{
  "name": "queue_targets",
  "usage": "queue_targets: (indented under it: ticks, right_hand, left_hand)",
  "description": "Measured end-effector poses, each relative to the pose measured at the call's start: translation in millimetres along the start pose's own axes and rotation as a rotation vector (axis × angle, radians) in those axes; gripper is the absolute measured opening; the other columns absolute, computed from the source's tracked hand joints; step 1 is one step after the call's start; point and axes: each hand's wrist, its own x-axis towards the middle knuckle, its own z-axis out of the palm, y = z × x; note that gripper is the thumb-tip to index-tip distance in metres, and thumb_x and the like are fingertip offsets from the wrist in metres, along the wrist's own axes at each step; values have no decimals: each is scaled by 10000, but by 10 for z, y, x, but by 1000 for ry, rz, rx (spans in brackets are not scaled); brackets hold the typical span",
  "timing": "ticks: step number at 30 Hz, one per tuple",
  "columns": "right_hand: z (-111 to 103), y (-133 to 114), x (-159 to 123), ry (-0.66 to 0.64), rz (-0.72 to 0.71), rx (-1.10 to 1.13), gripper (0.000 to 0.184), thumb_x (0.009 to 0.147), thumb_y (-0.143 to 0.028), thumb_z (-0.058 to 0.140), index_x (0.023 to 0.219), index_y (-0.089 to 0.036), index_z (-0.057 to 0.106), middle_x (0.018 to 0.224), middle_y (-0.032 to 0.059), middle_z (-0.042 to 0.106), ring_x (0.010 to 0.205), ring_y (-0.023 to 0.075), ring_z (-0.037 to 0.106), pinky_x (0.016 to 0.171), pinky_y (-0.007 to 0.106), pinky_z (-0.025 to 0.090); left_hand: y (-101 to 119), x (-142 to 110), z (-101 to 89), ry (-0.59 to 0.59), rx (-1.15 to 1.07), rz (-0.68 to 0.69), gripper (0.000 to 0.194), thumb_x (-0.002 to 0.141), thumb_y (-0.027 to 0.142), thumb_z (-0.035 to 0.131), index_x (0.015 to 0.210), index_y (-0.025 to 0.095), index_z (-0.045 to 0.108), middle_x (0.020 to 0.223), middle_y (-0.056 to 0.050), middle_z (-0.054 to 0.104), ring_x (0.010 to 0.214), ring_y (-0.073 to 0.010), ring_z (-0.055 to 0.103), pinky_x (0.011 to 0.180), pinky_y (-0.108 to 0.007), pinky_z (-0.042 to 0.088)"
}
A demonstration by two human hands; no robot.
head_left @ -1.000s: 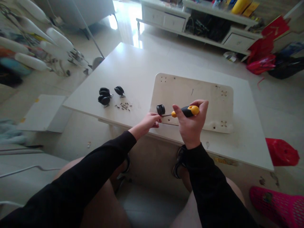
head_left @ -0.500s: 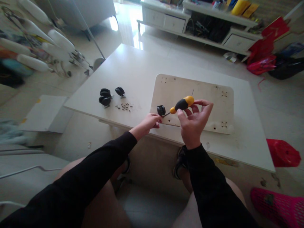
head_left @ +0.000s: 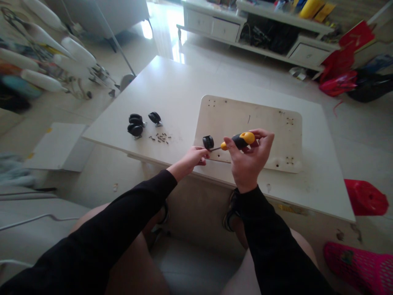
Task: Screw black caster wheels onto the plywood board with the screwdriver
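Observation:
My right hand (head_left: 250, 164) is closed on a yellow-and-black screwdriver (head_left: 239, 140), its shaft pointing left and slightly down. The screwdriver's tip meets the near-left corner of a pale wooden board (head_left: 245, 110), beside a black caster (head_left: 208, 142) standing on that corner. My left hand (head_left: 195, 157) is closed, with its fingertips together at the tip, below the caster; whatever they pinch is hidden. Several other black casters (head_left: 135, 125) lie on the white table (head_left: 178, 90) to the left, near a scatter of small screws (head_left: 159, 138). Screw holes mark the board's other corners.
A white cabinet (head_left: 211, 24) stands across the floor. A white box (head_left: 58, 147) sits left of the table. To the right are a red plastic item (head_left: 365, 197) and a pink perforated basket (head_left: 359, 266). A thin dark stick-like piece (head_left: 249, 119) lies on the board.
The screwdriver's handle has dropped nearer the board and lies flatter, as my right hand's grip has shifted on it. My left hand and the casters have stayed in place.

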Motion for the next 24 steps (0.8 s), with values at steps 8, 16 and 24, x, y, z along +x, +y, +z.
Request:
queue_targets:
  ticks: [8, 16, 24]
  right_hand:
    - [-26, -26, -1, -123, -50, 138, 544, 831, -247, 750, 1316, -316, 514, 1219, 46, 685, 1161, 205, 722, 903, 379, 656]
    - [5, 47, 29, -29, 23, 118, 508, 775, -194, 742, 1211, -292, 501, 1083, -1, 638, 931, 129, 699, 724, 272, 604]
    - [-2, 26, 20, -63, 71, 73, 490, 764, -280, 859, 1132, -282, 536, 1057, -32, 616, 888, 109, 694, 705, 262, 622]
  left_hand:
    - [-20, 26, -6, -11, 1, 18, 142, 874, 51, 634, 757, 122, 674, 726, -17, 633, 524, -59, 495, 550, -215, 469]
    - [-8, 21, -2, 6, 13, 1, 146, 877, 44, 617, 769, 119, 680, 695, -11, 614, 525, -62, 492, 561, -221, 477]
    - [19, -1, 18, 19, 3, -3, 149, 875, 35, 618, 769, 116, 683, 717, -16, 635, 518, -59, 491, 558, -221, 470]
